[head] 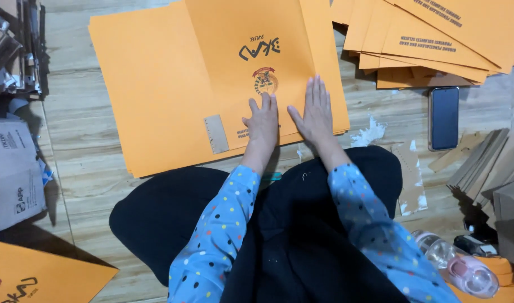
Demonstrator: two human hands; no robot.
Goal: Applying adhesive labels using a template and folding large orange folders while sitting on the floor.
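Observation:
A pile of large orange paper folders (173,84) lies on the wooden floor in front of me, the top sheet printed with a dark logo and a round emblem. My left hand (262,120) rests on the near edge of the top sheet, fingers curled and close together. My right hand (314,109) lies flat beside it, fingers stretched out and pressed on the same sheet. Neither hand holds anything. Both arms wear blue sleeves with coloured dots. A small brown cardboard strip (216,133) sits on the sheet left of my left hand.
Another fanned stack of orange folders (430,39) lies at the top right, with a dark phone (443,116) below it. Brown cardboard strips (492,168) pile at the right, a pink tape dispenser (459,269) near my knee. Boxes (13,174) stand left; torn paper scraps (369,134) lie nearby.

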